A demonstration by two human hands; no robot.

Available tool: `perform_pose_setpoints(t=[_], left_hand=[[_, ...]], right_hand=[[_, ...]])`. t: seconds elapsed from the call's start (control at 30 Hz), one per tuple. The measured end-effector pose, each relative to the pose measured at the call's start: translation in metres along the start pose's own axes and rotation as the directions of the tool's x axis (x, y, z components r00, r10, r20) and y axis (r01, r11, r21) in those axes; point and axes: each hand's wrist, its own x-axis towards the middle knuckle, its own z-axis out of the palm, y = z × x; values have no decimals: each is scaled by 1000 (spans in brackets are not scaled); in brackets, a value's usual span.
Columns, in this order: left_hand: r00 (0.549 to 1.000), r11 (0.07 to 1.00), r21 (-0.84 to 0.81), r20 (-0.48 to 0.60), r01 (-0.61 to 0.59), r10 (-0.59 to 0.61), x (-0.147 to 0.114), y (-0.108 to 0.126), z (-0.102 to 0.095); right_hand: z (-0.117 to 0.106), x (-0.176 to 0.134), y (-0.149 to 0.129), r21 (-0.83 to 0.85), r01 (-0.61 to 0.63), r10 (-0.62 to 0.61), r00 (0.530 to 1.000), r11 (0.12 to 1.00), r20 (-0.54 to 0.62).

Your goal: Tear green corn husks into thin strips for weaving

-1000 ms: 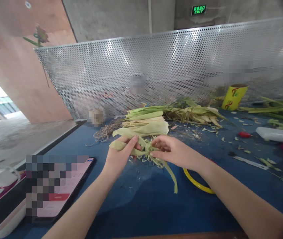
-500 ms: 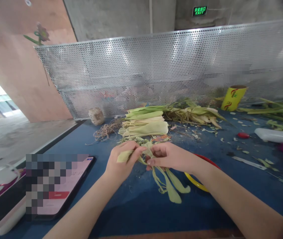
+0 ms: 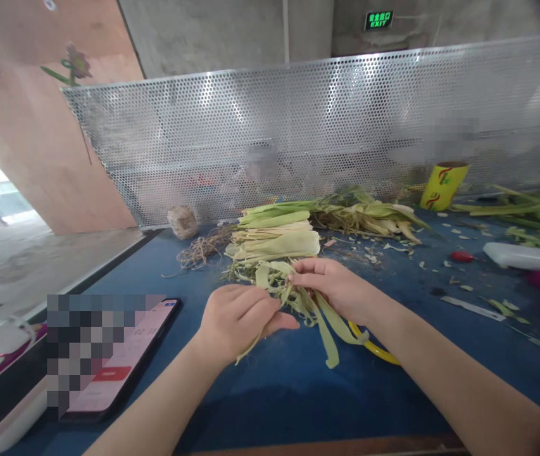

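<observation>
While my right hand (image 3: 333, 290) pinches the strips (image 3: 301, 303), forearm slanting inward, my left hand (image 3: 238, 318) lies curled beside them, back upward, thumb extended; its hold I cannot tell.

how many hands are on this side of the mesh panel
2: the left hand, just left of the green strips, and the right hand, pinching them. Any behind the mesh can't be made out.

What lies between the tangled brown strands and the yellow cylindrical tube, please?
In the head view: a pale green husk stack, then a heap of yellow-green leaves.
</observation>
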Motion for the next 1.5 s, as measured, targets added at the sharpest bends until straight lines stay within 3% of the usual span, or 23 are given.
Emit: perform_pose_setpoints(t=[0.17, 0.43, 0.6, 0.73, 0.83, 0.9, 0.97, 1.07, 1.17, 1.23, 1.37, 1.5], left_hand=[[998, 998, 11, 22, -62, 61, -3, 1, 2], [993, 992, 64, -37, -110, 112, 0, -4, -11], [992, 992, -39, 46, -117, 118, -2, -4, -14], [972, 992, -101, 231, 68, -43, -3, -13, -8], [902, 943, -110, 344, 314, -261, -1, -20, -4], [836, 848, -199, 382, 491, -394, 2, -20, -3], [745, 685, -330, 455, 650, -488, 6, -16, -2], [621, 372, -497, 617, 784, -484, 11, -6, 2], [571, 75, -609, 684, 789, -455, 12, 0, 10], [563, -59, -649, 697, 758, -444, 11, 0, 15], [551, -163, -686, 683, 709, -479, 11, -3, 18], [482, -173, -662, 676, 729, -558, 9, -8, 16]], right_hand=[[-5, 1, 6, -145, -23, 43, 990, 989, 138], [-16, -3, -5, -172, 36, -34, 999, 984, 15], [-20, -6, -10, -206, 32, -23, 999, 978, 46], [-22, -5, -11, -228, 78, -64, 996, 971, 68], [-22, -5, -11, -253, 105, -96, 994, 962, 50], [-21, -6, -11, -302, 141, -131, 990, 943, 54], [-18, -7, -11, -375, 170, -154, 985, 911, 73], [-13, -8, -9, -463, 236, -217, 972, 855, 94], [-8, -8, -7, -479, 248, -237, 968, 842, 86], [-5, -7, -7, -469, 225, -213, 974, 854, 80], [-3, -10, -8, -453, 227, -187, 973, 862, 132], [-5, -14, -11, -528, 242, -183, 970, 814, 162]])
